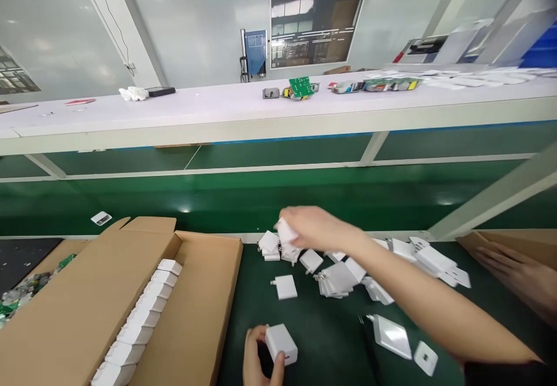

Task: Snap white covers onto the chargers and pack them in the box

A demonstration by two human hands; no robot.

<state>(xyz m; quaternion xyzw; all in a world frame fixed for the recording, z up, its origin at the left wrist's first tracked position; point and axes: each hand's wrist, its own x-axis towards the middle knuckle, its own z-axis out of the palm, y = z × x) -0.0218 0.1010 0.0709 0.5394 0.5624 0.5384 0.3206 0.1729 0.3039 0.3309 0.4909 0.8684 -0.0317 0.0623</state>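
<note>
Left hand (261,356): grip narrow, thumb and fingers on a white charger (282,344), low on the desk (322,328), toward the near edge and just right of the big open carton (204,293). Small red mark on the charger's near face, by my thumb.

Right hand (311,228): reached across to the far edge of the desk, grip closed on a blurred white piece (287,234). Can't tell if it's one or several, or whether it's clear of the stack under it.

Loose white plugs (339,278) lie heaped along the far edge, running right under my forearm to more white pieces (437,261) near the far right corner. One single plug (285,287) sits apart, between my two hands, prongs pointing left.

Near edge, right of my left hand: thin black tool (369,345), glossy white adapter (391,336), small white square (425,358) with a dark slot, just beside each other.

Carton takes the left side, with a slanted row of white blocks (143,310) in it. Circuit boards (37,284) beyond its left side.

Far right corner: another person's hand (517,273) against a cardboard box (524,240).
</note>
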